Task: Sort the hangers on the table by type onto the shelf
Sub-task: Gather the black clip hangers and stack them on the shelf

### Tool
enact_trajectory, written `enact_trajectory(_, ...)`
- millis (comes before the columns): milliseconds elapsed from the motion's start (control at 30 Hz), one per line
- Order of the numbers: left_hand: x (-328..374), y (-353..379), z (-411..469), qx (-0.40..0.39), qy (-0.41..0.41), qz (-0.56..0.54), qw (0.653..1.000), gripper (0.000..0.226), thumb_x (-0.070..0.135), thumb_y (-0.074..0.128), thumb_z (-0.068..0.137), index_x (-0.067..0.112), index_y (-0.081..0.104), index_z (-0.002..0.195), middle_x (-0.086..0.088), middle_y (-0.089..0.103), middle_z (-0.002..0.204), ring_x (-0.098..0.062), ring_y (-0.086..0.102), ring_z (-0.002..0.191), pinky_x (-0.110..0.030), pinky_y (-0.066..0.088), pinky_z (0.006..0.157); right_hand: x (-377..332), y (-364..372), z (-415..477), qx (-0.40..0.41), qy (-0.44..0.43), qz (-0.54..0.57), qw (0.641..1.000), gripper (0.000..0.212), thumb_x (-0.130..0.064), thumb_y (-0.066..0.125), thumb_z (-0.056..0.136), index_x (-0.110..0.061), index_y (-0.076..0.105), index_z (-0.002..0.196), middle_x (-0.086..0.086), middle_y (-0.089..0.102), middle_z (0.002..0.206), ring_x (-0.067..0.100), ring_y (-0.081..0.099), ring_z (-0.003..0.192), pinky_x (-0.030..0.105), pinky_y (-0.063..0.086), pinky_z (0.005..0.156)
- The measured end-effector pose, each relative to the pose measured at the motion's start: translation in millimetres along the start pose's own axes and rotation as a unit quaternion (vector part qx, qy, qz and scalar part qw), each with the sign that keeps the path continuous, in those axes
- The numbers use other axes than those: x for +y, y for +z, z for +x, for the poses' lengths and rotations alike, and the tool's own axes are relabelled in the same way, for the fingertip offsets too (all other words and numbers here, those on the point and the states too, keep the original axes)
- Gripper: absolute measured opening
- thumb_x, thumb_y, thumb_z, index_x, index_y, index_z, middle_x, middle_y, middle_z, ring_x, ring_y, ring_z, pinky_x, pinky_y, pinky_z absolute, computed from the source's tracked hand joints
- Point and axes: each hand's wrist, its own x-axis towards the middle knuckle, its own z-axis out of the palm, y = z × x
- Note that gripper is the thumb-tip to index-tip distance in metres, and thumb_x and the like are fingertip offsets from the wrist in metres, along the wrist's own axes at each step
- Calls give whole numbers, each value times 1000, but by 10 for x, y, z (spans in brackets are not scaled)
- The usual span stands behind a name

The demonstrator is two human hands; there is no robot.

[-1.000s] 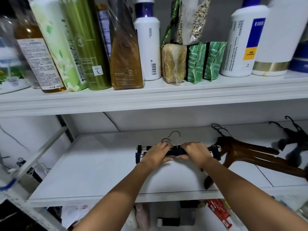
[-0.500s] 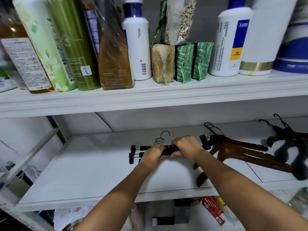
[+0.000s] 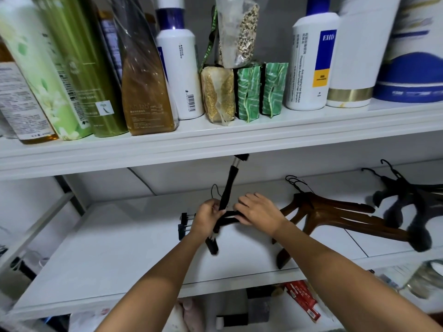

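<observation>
The black clip hangers (image 3: 230,215) sit at the middle of the frame on the lower shelf (image 3: 119,248), and one of them has swung up on end, its bar standing nearly upright with a clip near the underside of the upper shelf (image 3: 215,142) and the other clip hanging low by my wrist. My left hand (image 3: 207,218) is closed around that upright hanger at its middle; my right hand (image 3: 255,212) lies half-open over the ones lying flat, pinning them down. To do this well, I reckon I should turn the raised hanger back level, hook pointing to the rear wall like the others, and lay it square on the pile so the clips at the left end line up. I'd keep my right hand pressing lightly so the pile doesn't slide. Just to the right lie the brown wooden hangers (image 3: 335,214), close to my right wrist, and further right the dark fuzzy hangers (image 3: 405,207); I must keep the swinging clip off both groups, and off the bottles (image 3: 177,68) above
</observation>
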Motion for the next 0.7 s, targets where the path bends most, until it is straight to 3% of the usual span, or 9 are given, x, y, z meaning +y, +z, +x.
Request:
enact_trajectory(133, 47, 34, -11, 22, -37, -93, 995, 16, -2, 66, 83, 7, 55, 89, 2, 45, 69, -12, 44, 67, -17, 39, 67, -10, 81, -125, -48, 64, 42, 996, 28, -38, 85, 65, -18, 71, 79, -2, 68, 74, 16, 67, 64, 22, 52, 58)
enact_trajectory(233, 47, 77, -63, 23, -60, -144, 988, 15, -1, 65, 85, 5, 54, 94, -2, 50, 75, -15, 50, 72, -18, 45, 68, -25, 106, -176, -102, 118, 103, 982, 28, -37, 73, 81, -13, 69, 96, 3, 69, 89, 23, 68, 76, 28, 52, 67)
enact_trajectory(333, 77, 111, -135, 14, -91, -229, 969, 15, -6, 60, 87, 1, 51, 97, -5, 50, 74, -14, 54, 67, -14, 54, 57, -54, 146, -216, -165, 205, 191, 945, 40, -42, 56, 93, -16, 54, 124, 1, 60, 116, 23, 62, 100, 30, 45, 82)
enact_trajectory(467, 113, 111, -188, -2, -104, -286, 953, 13, -9, 57, 88, 0, 51, 95, -5, 47, 68, -13, 62, 65, -20, 58, 62, -87, 140, -238, -200, 289, 328, 877, 62, -41, 64, 89, -18, 38, 141, 3, 49, 136, 22, 51, 120, 32, 43, 97)
enact_trajectory(600, 143, 115, -227, -22, -91, -321, 942, 15, -10, 58, 87, 0, 53, 96, -8, 54, 75, -18, 65, 76, -21, 59, 64, -124, 157, -177, -241, 326, 397, 823, 70, -41, 66, 87, -18, 33, 144, 8, 54, 128, 23, 52, 118, 28, 42, 96)
enact_trajectory(700, 168, 151, -243, -25, -106, -362, 926, 21, -11, 56, 87, -2, 51, 105, -12, 62, 87, -18, 66, 80, -20, 59, 66, -152, 191, -127, -253, 337, 410, 809, 62, -38, 65, 89, -16, 39, 141, 11, 59, 125, 26, 55, 117, 28, 41, 95)
